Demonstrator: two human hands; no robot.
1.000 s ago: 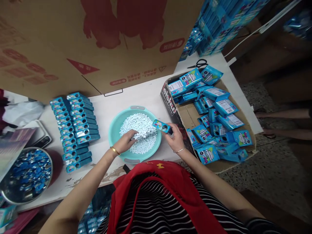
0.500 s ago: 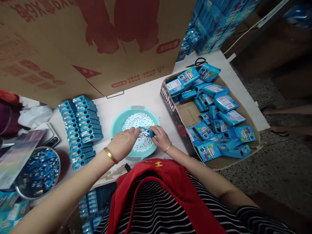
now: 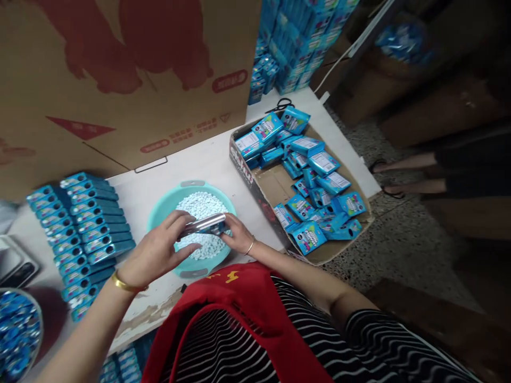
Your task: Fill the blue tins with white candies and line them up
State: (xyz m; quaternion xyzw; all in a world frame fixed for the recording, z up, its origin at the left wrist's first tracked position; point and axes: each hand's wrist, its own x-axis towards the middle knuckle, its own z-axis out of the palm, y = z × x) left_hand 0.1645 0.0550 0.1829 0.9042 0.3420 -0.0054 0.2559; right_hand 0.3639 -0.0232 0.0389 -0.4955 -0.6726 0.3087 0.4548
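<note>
A small blue candy box lies on its side between my hands, its shiny silvery face turned up. My right hand grips its right end. The fingers of my left hand curl around its left end, thumb standing a little apart below. Under the box sits a turquoise basin of small white candies. Rows of upright blue boxes, with round holes in their tops, stand left of the basin.
A cardboard tray of loose blue boxes is to the right, with black scissors behind it. A large carton walls off the back. A metal bowl of blue wrapped pieces stands at lower left. Another person's legs show at right.
The box has turned so its silvery face shows. My left hand has gone from a pinch near its end to curling around it with thumb spread. The view has shifted right.
</note>
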